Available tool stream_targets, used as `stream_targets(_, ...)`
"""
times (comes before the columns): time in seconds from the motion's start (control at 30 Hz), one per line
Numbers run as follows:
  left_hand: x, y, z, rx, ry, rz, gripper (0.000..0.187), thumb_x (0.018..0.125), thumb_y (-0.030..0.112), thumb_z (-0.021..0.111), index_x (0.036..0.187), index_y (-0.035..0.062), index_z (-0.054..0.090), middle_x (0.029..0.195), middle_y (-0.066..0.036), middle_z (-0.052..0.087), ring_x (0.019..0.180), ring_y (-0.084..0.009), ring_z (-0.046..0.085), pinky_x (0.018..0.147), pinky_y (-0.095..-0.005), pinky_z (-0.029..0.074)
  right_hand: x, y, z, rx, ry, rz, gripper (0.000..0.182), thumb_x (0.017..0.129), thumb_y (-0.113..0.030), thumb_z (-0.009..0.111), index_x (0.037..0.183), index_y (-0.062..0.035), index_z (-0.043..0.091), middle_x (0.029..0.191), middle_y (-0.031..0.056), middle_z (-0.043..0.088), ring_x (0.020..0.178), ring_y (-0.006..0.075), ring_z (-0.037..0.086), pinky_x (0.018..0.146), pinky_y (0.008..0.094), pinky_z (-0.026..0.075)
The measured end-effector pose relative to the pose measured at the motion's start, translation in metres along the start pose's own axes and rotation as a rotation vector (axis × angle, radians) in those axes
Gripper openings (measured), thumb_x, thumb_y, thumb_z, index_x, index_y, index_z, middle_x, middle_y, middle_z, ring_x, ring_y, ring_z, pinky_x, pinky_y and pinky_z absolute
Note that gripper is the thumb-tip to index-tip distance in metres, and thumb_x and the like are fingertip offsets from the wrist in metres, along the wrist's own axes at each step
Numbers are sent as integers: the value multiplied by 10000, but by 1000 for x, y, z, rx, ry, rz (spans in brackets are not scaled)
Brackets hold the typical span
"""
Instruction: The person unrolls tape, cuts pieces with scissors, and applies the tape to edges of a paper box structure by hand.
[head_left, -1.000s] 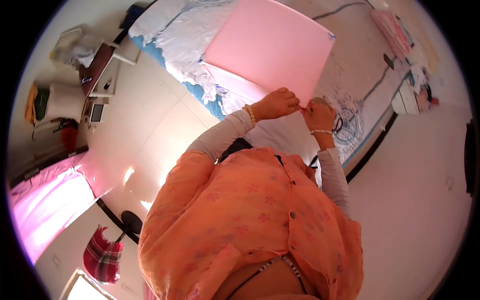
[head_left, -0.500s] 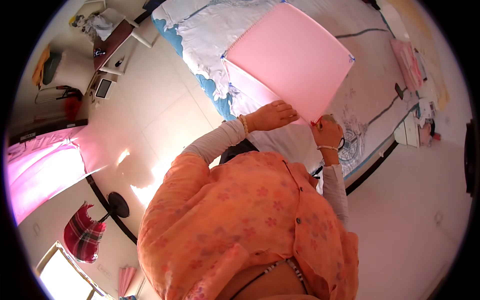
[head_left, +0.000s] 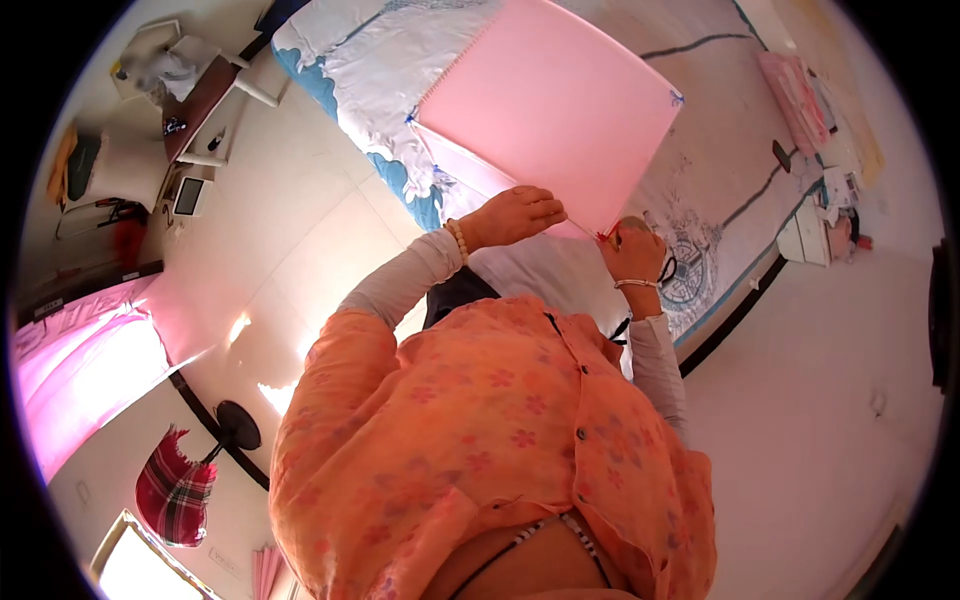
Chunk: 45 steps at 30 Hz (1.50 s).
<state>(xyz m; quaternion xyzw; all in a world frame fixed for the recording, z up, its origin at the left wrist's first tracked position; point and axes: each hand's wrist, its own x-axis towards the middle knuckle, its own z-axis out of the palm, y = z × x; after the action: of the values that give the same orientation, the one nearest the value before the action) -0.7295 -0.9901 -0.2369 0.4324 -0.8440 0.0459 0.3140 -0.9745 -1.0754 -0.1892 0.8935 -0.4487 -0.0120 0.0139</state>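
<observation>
A large pink square panel with stitched edges and small blue ties at two corners lies over the bed. My left hand rests palm down on its near edge, fingers extended and slightly spread. At the near corner, beside a small red tie, my right hand has its fingers curled together. Something small and round shows near those fingertips, too unclear to name. A dark loop hangs by the right wrist.
The bed has a white and blue patterned cover. Folded pink cloth and a white box are at the right. A desk stands upper left; a red plaid cloth is lower left.
The whole view has shifted, so the panel and both hands appear a little further left and higher. Both hands keep nearly the same places on the panel.
</observation>
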Motion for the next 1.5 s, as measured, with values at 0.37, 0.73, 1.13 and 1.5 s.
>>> stream_targets(0.37, -50, -63, -52, 143, -88, -27, 382, 860, 81, 482, 1234, 75, 559, 1338, -67, 497, 1230, -223, 471, 1033, -360, 398, 4, -1, -1, 49, -11, -34, 363, 757, -427, 639, 867, -85, 686, 835, 100, 652, 853, 276, 613, 872, 449, 404)
stream_targets(0.73, -90, -119, -113, 367, -175, -142, 385, 850, 127, 546, 1233, 85, 561, 1317, -81, 522, 1224, -219, 494, 1071, -414, 341, 5, 0, 0, 50, -38, -37, 375, 750, -425, 649, 867, -71, 682, 865, 99, 655, 900, 277, 604, 865, 446, 417)
stream_targets(1.13, -100, -99, -112, 335, 333, -748, 461, 825, 70, 587, 1271, 28, 477, 1345, -156, 469, 1283, -371, 389, 1033, -566, 289, 11, 8, 0, 76, -4, -47, 353, 723, -412, 659, 790, -66, 670, 821, 107, 653, 851, 293, 612, 815, 438, 432)
stream_targets(1.5, -12, -79, -12, -116, 791, -944, 665, 906, 141, 514, 1438, -36, 158, 1486, -296, 143, 1383, -419, 173, 1114, -399, 216, 76, 31, -56, 262, -149, -48, 357, 720, -405, 674, 837, -72, 628, 734, 163, 630, 724, 361, 621, 628, 438, 477)
